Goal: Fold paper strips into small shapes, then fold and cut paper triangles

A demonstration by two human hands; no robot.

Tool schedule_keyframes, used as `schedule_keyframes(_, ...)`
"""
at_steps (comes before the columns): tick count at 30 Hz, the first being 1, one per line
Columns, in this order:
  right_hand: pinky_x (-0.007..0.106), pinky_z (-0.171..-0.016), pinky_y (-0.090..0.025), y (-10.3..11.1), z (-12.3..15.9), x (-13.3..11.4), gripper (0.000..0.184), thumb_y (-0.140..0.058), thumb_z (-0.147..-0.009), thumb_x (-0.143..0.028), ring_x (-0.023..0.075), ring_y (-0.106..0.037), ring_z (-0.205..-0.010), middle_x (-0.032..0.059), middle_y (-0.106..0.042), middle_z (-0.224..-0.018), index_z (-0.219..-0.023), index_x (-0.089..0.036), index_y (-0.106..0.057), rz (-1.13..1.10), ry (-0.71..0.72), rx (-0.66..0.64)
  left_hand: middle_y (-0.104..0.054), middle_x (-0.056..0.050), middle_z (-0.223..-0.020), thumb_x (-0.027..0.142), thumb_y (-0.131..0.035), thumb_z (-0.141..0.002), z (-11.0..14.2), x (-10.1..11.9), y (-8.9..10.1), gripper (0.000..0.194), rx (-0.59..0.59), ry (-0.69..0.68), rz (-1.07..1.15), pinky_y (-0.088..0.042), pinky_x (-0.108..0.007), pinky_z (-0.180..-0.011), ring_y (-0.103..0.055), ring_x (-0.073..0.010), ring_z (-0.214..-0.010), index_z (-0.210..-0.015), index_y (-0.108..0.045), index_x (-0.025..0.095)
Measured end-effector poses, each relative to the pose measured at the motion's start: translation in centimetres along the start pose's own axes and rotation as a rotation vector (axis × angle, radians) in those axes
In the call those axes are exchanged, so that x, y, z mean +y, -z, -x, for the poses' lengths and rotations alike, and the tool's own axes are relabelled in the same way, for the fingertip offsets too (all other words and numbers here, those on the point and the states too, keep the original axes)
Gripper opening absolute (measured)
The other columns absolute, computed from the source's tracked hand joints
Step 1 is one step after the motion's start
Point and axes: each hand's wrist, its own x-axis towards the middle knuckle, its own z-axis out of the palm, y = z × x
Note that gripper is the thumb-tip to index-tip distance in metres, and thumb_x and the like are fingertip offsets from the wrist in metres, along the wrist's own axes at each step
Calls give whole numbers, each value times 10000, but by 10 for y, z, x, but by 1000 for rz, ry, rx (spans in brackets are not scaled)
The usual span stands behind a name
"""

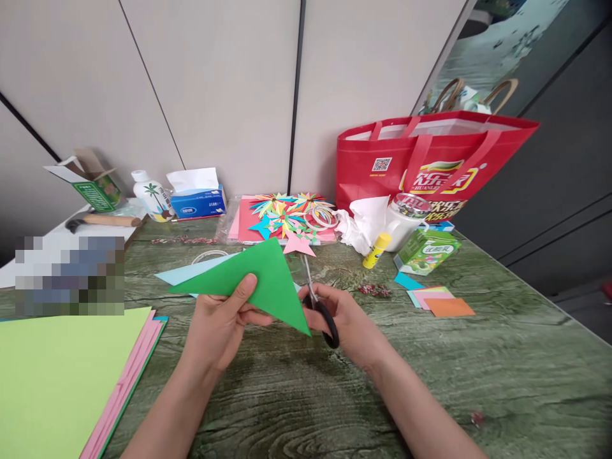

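My left hand pinches a folded green paper triangle, thumb on top and fingers beneath. A pale blue sheet shows from behind the triangle's left side. In my right hand is a pair of scissors with black handles, blades pointing up and away. They stand just beside the triangle's right edge, close to its lower right corner. Whether the blades touch the paper I cannot tell. A pink paper star lies on the table beyond the blades.
A stack of coloured paper lies at front left. Along the back stand a white bottle, a tissue box, folded paper flowers, a mug and a red bag. A glue stick and small paper pieces lie right.
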Motion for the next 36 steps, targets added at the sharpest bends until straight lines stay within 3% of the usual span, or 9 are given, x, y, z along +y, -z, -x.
schedule_keyframes(4, 242, -666, -426, -3, 3, -1, 343, -769, -580, -336, 119, -561, -695, -6, -616, -742, -814, -181, -570, 32, -41, -158, -611, 24, -417, 241, -838, -431, -4, 2, 1, 264, 85, -16, 51, -501, -172, -329, -550, -103, -322, -529, -630, 111)
schedule_keyframes(8, 243, -671, -426, -3, 4, -3, 330, -762, -593, -322, 121, -566, -710, 6, -619, -766, -808, -177, -557, 44, -73, -188, -644, 31, -469, 211, -840, -418, -8, 2, 4, 250, 226, -88, 115, -524, -160, -363, -576, -101, -362, -511, -621, 134)
schedule_keyframes(10, 242, -678, -424, -3, 4, -3, 308, -747, -619, -302, 116, -560, -712, 8, -616, -771, -822, -172, -555, 41, -75, -209, -665, 33, -511, 205, -834, -433, -8, 2, 5, 230, 237, -109, 108, -540, -166, -388, -587, -101, -381, -525, -631, 151)
schedule_keyframes(18, 246, -715, -417, -6, 1, -3, 363, -760, -608, -314, 106, -532, -702, 6, -592, -746, -853, -138, -559, -12, -58, -193, -647, -16, -454, 269, -809, -489, -1, -2, 0, 261, -19, 21, -17, -504, -190, -327, -567, -133, -323, -611, -657, 96)
schedule_keyframes(22, 237, -684, -422, -6, 0, 0, 371, -771, -586, -334, 110, -517, -700, 1, -590, -743, -829, -148, -562, -74, -10, -191, -667, -23, -495, 254, -776, -559, 2, -6, -2, 200, -102, 19, -32, -491, -176, -315, -584, -138, -336, -619, -660, 101)
schedule_keyframes(29, 186, -564, -417, -8, 1, -6, 361, -796, -536, -312, 107, -487, -647, -41, -526, -582, -750, -161, -548, -45, 56, -86, -685, -28, -541, 237, -757, -593, 3, -9, -3, 192, -133, 14, -68, -523, -215, -334, -589, -140, -352, -698, -672, 99)
schedule_keyframes(36, 160, -492, -387, -12, 1, -9, 389, -807, -498, -292, 67, -430, -552, -40, -510, -618, -681, -155, -493, -30, 30, -63, -691, -34, -570, 231, -752, -599, 3, -8, -3, 196, -140, 2, -86, -523, -223, -327, -593, -146, -357, -717, -666, 100)
